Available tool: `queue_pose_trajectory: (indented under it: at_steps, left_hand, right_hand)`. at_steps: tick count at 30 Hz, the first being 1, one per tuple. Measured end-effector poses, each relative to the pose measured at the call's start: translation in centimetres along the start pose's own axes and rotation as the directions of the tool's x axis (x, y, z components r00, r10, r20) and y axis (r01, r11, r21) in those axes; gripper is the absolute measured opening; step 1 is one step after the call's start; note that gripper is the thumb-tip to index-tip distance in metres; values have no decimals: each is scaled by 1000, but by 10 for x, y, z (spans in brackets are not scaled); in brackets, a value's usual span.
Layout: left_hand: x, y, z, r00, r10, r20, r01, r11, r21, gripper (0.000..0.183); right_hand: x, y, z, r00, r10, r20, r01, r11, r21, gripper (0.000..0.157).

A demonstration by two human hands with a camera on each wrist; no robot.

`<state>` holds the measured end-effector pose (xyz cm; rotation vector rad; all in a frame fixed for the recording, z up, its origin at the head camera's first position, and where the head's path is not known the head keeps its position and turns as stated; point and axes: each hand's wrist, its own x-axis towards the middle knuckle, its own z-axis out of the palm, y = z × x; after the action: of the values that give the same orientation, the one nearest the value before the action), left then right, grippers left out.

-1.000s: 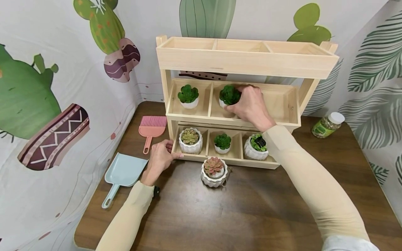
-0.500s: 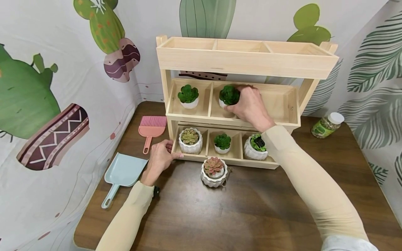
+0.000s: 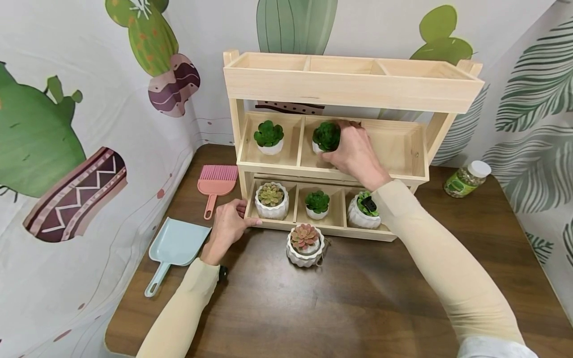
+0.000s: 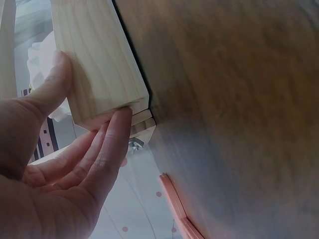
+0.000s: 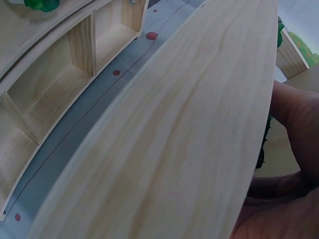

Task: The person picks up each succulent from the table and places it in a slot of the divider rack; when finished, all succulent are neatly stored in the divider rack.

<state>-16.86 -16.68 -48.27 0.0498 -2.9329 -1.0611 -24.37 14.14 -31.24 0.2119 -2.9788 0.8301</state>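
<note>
In the head view, my right hand (image 3: 356, 149) holds a dark green potted succulent (image 3: 326, 136) by its right side, in the middle tier of a wooden plant stand (image 3: 349, 90). Part of its white pot is hidden behind the fingers. In the right wrist view the tier's front board covers most of this plant. My left hand (image 3: 230, 223) grips the left end of the lowest tier. Seen from the left wrist, the thumb lies on one face of the wooden end (image 4: 99, 59) and the fingers bend around its corner. Another green succulent (image 3: 268, 136) stands in the left compartment of the middle tier.
Potted succulents fill the lowest tier's compartments. A pink succulent (image 3: 305, 237) in a white ribbed pot stands before the stand. A pink brush (image 3: 217, 184) and blue dustpan (image 3: 179, 243) lie left; a lidded jar (image 3: 467, 180) stands right. Patterned cloth hangs behind.
The right hand and the succulent it holds have shifted very slightly to the left. My left hand stays on the stand's corner, and the other plants are where they were.
</note>
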Motion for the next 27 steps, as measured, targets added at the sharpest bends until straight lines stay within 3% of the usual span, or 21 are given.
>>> queue_pose_trajectory:
  at_steps: [6, 12, 18, 27]
  left_hand:
    - [0, 0, 0, 1000, 7, -1, -7, 1000, 0, 64]
    - [0, 1, -1, 1000, -1, 2, 1, 1000, -5, 65]
    - [-1, 2, -1, 1000, -5, 3, 5, 1000, -2, 66]
    - [-1, 2, -1, 1000, 4, 0, -4, 1000, 4, 66]
  right_hand:
    - [-6, -1, -4, 1000, -10, 19, 9, 999, 46, 91]
    - [-22, -1, -8, 998, -55, -30, 57, 995, 83, 93]
    - [-48, 0, -12, 997, -54, -52, 59, 993, 103, 104]
    - [-93, 6, -9, 983, -107, -152, 131, 979, 156, 105]
